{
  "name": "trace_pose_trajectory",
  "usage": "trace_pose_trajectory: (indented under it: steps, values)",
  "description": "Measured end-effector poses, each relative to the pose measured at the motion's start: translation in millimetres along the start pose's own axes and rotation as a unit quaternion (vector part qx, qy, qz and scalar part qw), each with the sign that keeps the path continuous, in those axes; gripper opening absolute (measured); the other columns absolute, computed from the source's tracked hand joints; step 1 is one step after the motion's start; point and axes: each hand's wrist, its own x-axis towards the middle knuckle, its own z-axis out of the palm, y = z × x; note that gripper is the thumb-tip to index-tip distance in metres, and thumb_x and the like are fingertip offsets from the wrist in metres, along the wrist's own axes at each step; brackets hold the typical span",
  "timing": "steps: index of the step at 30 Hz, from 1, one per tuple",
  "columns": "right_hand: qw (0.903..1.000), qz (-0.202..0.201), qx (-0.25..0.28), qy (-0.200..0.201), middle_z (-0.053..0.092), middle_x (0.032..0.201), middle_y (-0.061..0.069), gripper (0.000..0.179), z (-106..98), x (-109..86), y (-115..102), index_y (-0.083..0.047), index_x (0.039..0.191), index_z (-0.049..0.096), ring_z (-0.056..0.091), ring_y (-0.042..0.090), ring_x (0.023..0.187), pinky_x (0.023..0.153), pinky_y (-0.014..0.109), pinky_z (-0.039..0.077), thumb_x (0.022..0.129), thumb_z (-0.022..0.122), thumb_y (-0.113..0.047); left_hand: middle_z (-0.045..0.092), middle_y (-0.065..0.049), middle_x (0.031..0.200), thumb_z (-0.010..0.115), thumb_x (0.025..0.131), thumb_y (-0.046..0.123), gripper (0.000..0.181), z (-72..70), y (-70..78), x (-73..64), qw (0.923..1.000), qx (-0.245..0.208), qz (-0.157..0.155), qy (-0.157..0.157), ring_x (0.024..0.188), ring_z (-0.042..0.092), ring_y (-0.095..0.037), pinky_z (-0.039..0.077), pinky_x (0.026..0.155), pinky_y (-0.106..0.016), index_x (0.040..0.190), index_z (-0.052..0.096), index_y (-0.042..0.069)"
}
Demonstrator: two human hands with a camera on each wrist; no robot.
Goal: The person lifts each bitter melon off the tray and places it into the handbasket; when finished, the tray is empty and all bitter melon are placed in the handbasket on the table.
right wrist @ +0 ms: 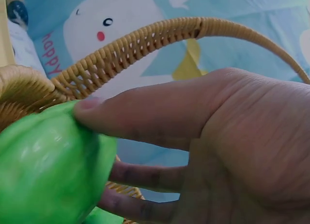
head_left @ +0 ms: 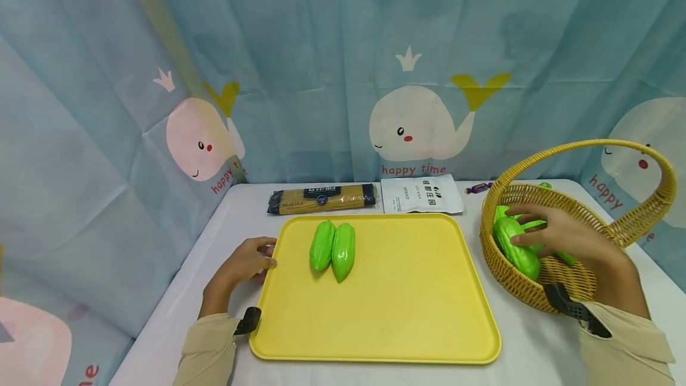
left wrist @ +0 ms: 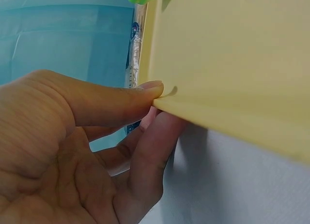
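My left hand pinches the left rim of a yellow tray. In the left wrist view, the thumb lies on top of the rim and the fingers are beneath. Two bright green ridged bitter melons lie side by side at the tray's upper left. Over on the right, my right hand reaches into a wicker basket and grips another green bitter melon. Its thumb presses the near side while the fingers curl behind, partly hidden. More green pieces lie underneath, mostly covered by the hand.
Behind the tray lie a pack of dry noodles, a white pouch and a small purple-wrapped candy. The basket's tall handle arches above the right hand. A blue whale-print curtain hangs along the table's back edge.
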Motion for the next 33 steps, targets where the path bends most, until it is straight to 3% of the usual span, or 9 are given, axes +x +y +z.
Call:
trace_pose_trajectory:
  steps: [6,14,19,26,29,33]
  values:
    - [0.9993,0.012,0.014,-0.033,0.05,0.146,0.037,0.073,4,1.0,1,0.004,0.154,0.046,0.067,0.032,0.113,0.079,0.041,0.062,0.096,0.079,-0.026,0.06,-0.02,0.126,0.071,0.096,0.005,0.06,0.0,0.4,-0.3,1.0,0.0,0.0,0.002,0.091,0.062,-0.023,0.059,0.069,-0.034,0.153,0.051,-0.002]
    - [0.998,0.029,0.034,-0.045,0.047,0.145,0.041,0.075,5,2.7,1,0.009,0.155,0.042,0.068,0.034,0.114,0.083,0.048,0.063,0.097,0.077,-0.023,0.06,-0.02,0.125,0.071,0.096,0.005,0.06,0.8,0.7,-1.1,1.0,-0.001,0.003,0.001,0.091,0.063,-0.023,0.059,0.069,-0.034,0.153,0.051,-0.003]
    - [0.9993,0.022,0.019,-0.025,0.051,0.144,0.04,0.074,4,2.3,2,0.009,0.154,0.042,0.067,0.038,0.116,0.082,0.047,0.064,0.098,0.076,-0.023,0.06,-0.021,0.125,0.071,0.096,0.005,0.06,0.5,1.1,-1.4,1.0,0.0,0.004,0.0,0.092,0.063,-0.024,0.06,0.069,-0.035,0.152,0.051,-0.003]
    - [0.9993,-0.024,-0.01,0.027,0.056,0.142,0.035,0.068,-1,-2.9,-7,0.005,0.155,0.046,0.065,0.04,0.118,0.079,0.037,0.063,0.1,0.074,-0.021,0.06,-0.021,0.126,0.07,0.096,0.005,0.06,-0.1,1.4,-1.5,1.0,-0.003,0.003,-0.002,0.092,0.063,-0.023,0.06,0.069,-0.035,0.152,0.051,-0.003]
    - [0.9986,-0.036,-0.006,0.038,0.056,0.143,0.032,0.066,-4,-7.6,-14,0.003,0.156,0.046,0.068,0.029,0.115,0.08,0.033,0.062,0.1,0.073,-0.021,0.06,-0.022,0.128,0.07,0.096,0.005,0.06,-0.4,1.4,-1.7,1.0,-0.001,0.003,-0.002,0.093,0.063,-0.023,0.06,0.069,-0.034,0.153,0.051,-0.003]
    - [0.9978,-0.045,-0.009,0.048,0.058,0.143,0.025,0.062,-5,-12.7,-26,-0.002,0.154,0.051,0.066,0.004,0.106,0.081,0.028,0.06,0.101,0.074,-0.024,0.06,-0.022,0.128,0.07,0.096,0.005,0.061,-0.3,1.8,-2.3,1.0,-0.002,0.004,-0.002,0.092,0.063,-0.023,0.059,0.069,-0.034,0.153,0.051,-0.004]
